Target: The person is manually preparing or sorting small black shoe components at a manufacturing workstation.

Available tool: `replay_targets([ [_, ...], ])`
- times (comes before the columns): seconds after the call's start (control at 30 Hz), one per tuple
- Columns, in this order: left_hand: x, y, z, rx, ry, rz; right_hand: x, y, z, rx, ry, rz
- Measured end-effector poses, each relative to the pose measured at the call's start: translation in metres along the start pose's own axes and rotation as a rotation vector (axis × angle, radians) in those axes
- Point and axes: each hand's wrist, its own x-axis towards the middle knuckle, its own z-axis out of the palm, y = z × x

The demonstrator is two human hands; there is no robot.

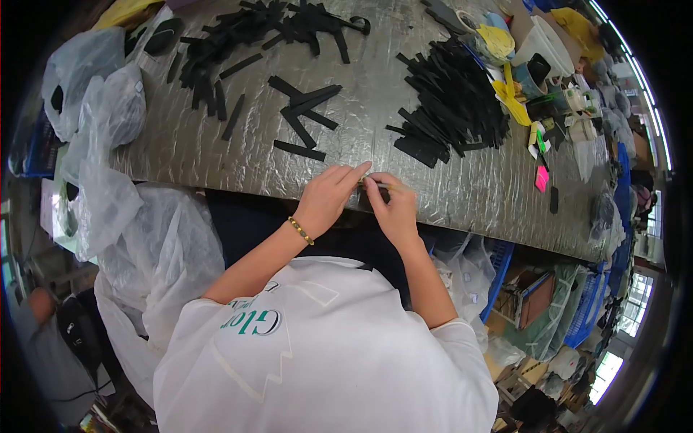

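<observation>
My left hand (pixel 326 196), with a beaded bracelet (pixel 301 231) at its wrist, and my right hand (pixel 392 208) meet at the table's front edge. Their fingertips come together in a pinch. A small, thin, light-coloured piece shows at the right fingers, too small and covered to name. Just beyond the left hand lies a single black strip (pixel 299 150). Several more black strips (pixel 309 108) cross one another behind it. To the right is a dense pile of black strips (pixel 458 101), and a looser heap of black strips (pixel 216 54) spreads over the far left.
The metal-looking table (pixel 238 162) has a front edge sloping down to the right. Clear plastic bags (pixel 115 159) hang at its left. A white bucket (pixel 545 47), yellow ribbon (pixel 511 97) and a pink tag (pixel 542 178) sit at right. Blue crates (pixel 498 274) stand below.
</observation>
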Motion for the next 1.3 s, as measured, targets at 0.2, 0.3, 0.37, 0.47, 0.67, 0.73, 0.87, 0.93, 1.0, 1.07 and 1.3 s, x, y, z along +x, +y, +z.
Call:
replay_targets([
  [0.2, 0.003, -0.003, 0.002, -0.009, 0.018, 0.013, 0.004, -0.008, -0.006, -0.063, -0.048, -0.045],
  [0.3, 0.002, -0.003, 0.003, -0.029, -0.031, -0.031, 0.009, 0.007, -0.019, -0.079, -0.007, -0.195],
  [0.37, 0.004, 0.0, -0.002, -0.031, -0.043, -0.026, 0.01, 0.015, -0.027, -0.183, -0.056, -0.219],
  [0.47, 0.001, 0.001, -0.008, -0.028, -0.067, -0.02, 0.01, 0.015, -0.032, -0.254, -0.156, -0.232],
  [0.67, -0.004, -0.003, -0.006, -0.041, -0.077, -0.023, 0.014, 0.027, -0.026, -0.181, -0.252, -0.288],
  [0.73, -0.002, -0.005, -0.004, -0.087, 0.019, 0.028, 0.019, 0.031, -0.03, -0.166, -0.24, -0.307],
  [0.87, 0.007, -0.005, -0.02, -0.117, 0.074, 0.078, 0.021, 0.011, -0.041, -0.152, -0.21, -0.23],
  [0.93, 0.003, -0.012, -0.03, -0.127, 0.025, 0.023, 0.022, 0.0, -0.037, -0.131, -0.227, -0.215],
  [1.0, -0.003, -0.016, -0.034, -0.15, 0.058, -0.015, 0.02, -0.008, -0.032, -0.084, -0.165, -0.173],
  [1.07, -0.004, -0.024, -0.045, -0.109, 0.143, -0.064, 0.014, 0.003, -0.026, -0.161, -0.138, -0.246],
  [1.3, -0.009, -0.059, -0.104, 0.031, 0.317, -0.14, 0.016, 0.02, -0.04, -0.63, 0.048, -0.277],
])
